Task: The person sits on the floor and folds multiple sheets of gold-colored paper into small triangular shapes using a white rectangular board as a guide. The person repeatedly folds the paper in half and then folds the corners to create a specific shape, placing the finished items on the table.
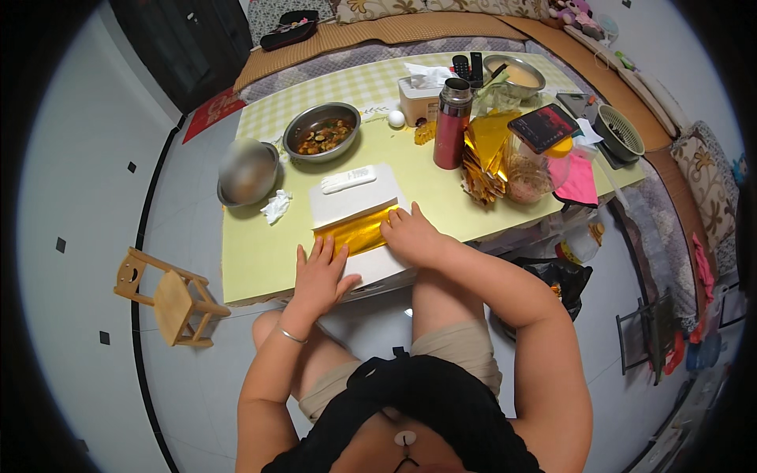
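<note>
A strip of shiny gold foil paper (359,232) lies across a white board (388,262) at the table's near edge, its long far edge raised or folded. My left hand (319,277) rests with fingers spread, their tips on the foil's left part. At the foil's right end, my right hand (412,236) presses down with fingers apart and slightly bent. Beyond the foil, a slim white item (348,180) with dark print lies on the board's far part. Upright gold foil sheets (487,158) are bunched to the right, beside a red thermos (451,130).
Metal bowls of food (323,134) stand at the left, near a crumpled tissue (277,206) and a white egg-like object (396,118). Rightward are a tissue box (416,98), a phone (542,128) atop a clear jar (527,175), and a basket (620,134). A small wooden chair (175,298) stands left.
</note>
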Motion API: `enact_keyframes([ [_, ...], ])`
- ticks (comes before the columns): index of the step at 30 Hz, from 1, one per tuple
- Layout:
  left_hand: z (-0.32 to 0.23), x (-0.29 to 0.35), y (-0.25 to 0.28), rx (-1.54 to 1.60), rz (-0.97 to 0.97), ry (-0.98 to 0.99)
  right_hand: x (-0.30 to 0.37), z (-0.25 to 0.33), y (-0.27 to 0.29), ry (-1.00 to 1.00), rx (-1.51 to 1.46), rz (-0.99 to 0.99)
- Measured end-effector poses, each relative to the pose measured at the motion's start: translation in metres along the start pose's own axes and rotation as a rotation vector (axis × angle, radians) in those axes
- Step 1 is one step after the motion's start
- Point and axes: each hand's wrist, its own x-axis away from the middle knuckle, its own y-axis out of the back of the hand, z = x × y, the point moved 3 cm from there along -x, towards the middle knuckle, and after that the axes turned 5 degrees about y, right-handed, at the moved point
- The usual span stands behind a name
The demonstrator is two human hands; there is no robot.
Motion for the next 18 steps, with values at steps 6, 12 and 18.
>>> enact_keyframes([
  [6, -0.028, -0.041, 0.016, 0.001, -0.27, -0.068, -0.006, -0.015, -0.008, 0.035, -0.016, -0.164],
  [12, -0.009, -0.059, -0.004, -0.072, -0.289, -0.11, 0.012, 0.013, 0.002, -0.079, -0.231, -0.224],
  [18, -0.027, -0.043, -0.011, 0.374, -0.44, -0.054, 0.011, -0.008, -0.009, -0.236, -0.674, -0.433],
])
